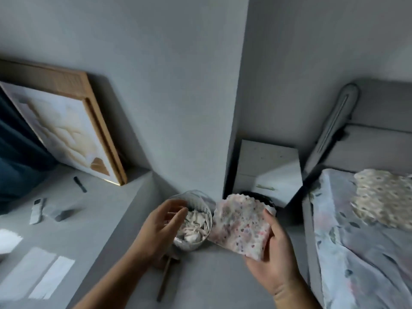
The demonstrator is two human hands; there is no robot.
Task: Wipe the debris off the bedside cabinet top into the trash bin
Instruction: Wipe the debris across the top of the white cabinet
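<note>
Head camera view shows the trash bin (194, 224) near the middle, already holding pale debris (194, 226), while the bedside cabinet top (267, 157) far right looks almost clean, so I judge the wiping mostly done. Left hand (162, 221) hovers with fingers spread loosely over the bin rim, and right hand (272, 248) holds the speckled cloth (240, 226) just beside it.

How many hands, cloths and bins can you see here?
Bare hands: 2, left hand and right hand
Speckled pink-and-white wiping cloth: 1
Small round trash bin holding pale scraps: 1
Total: 4
</note>
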